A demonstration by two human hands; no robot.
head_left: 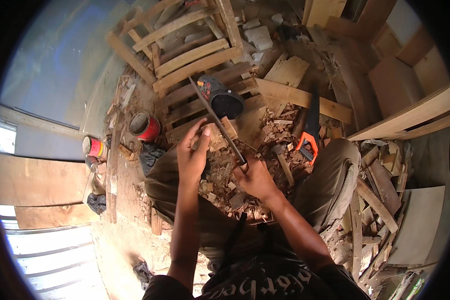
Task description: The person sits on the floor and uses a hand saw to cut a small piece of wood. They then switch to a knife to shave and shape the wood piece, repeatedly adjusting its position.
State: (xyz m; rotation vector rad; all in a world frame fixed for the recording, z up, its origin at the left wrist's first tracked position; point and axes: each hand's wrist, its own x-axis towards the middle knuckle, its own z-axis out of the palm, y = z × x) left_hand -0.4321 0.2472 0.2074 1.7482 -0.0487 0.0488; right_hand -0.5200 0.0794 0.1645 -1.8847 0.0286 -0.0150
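The right hand (pixel 252 177) is closed around the handle of a long blade (pixel 216 119), whose edge lies across a small wood block (pixel 216 136) held over the lap above a litter of wood chips (pixel 235 192). The left hand (pixel 194 152) grips the block, thumb raised beside the blade. Judgement: short controlled strokes are advised, with the left thumb kept off the cutting line.

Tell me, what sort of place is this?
Probably a rough woodworking shop: wood chips litter the floor, a handsaw lies nearby, and an unfinished wooden chair frame rests ahead.
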